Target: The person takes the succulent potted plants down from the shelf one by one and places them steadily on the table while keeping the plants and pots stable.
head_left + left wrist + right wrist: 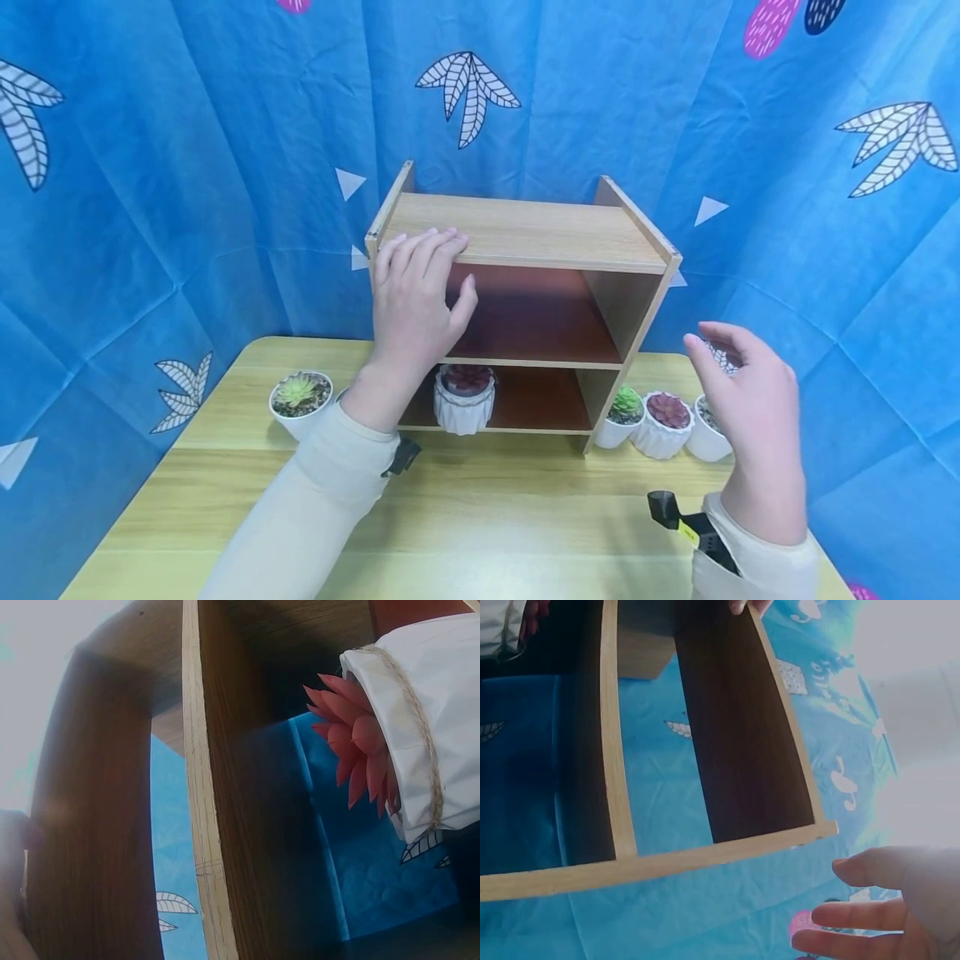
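Note:
A wooden shelf unit (pixel 525 232) stands on the table. My left hand (pixel 416 292) rests on the front left of its top board, fingers fairly straight over the edge and thumb pointing right, in front of the upper compartment. On the bottom level sits a white pot with a dark red succulent (pixel 465 408); the left wrist view shows its red leaves (pixel 356 742) and the twine round the pot. Off the right side of the unit, my right hand (pixel 750 392) hovers with bent, spread fingers and nothing between them. In the right wrist view its fingers (pixel 862 915) appear near the unit's corner.
Right of the unit stand a green succulent (pixel 625 408), a red succulent (pixel 669 412) and another white pot (pixel 707 437), partly behind my right hand. Left stands a pale green succulent (pixel 300 396), with another pot mostly hidden by my left arm. A blue curtain (pixel 262 167) hangs behind.

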Available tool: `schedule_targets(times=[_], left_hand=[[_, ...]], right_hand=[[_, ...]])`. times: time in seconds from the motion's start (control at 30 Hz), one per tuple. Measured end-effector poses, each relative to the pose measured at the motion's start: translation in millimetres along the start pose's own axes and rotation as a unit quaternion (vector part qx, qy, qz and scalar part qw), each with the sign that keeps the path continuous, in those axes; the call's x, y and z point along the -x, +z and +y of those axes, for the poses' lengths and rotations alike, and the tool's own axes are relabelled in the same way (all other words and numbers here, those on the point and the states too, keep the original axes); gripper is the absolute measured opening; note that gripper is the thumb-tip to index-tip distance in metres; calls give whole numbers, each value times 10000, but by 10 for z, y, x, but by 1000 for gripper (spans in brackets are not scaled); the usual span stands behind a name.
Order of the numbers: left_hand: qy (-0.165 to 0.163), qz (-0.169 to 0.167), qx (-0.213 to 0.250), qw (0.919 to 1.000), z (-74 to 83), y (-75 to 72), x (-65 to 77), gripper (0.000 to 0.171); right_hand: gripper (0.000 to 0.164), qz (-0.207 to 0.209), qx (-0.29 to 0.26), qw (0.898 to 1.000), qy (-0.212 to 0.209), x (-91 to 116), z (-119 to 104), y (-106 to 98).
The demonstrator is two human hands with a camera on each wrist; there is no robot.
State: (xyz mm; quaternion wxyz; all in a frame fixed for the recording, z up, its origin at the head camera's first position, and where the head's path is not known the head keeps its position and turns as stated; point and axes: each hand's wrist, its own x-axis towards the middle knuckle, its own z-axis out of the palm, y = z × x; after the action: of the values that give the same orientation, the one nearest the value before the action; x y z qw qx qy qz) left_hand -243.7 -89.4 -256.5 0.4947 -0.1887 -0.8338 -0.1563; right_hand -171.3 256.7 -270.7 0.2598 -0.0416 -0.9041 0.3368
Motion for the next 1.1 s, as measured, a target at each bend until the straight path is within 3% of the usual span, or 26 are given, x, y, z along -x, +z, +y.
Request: schedule_targets(times=[0.6,1.1], left_hand=[[-9,-7,-9,10000,1,-3,6,45],[-3,6,-7,10000,-1,-11,-6,44]], right_hand=[[46,286,-288,9972,-631,-43,-420,78],[32,484,-631,9862,-1451,-120,-657,215]])
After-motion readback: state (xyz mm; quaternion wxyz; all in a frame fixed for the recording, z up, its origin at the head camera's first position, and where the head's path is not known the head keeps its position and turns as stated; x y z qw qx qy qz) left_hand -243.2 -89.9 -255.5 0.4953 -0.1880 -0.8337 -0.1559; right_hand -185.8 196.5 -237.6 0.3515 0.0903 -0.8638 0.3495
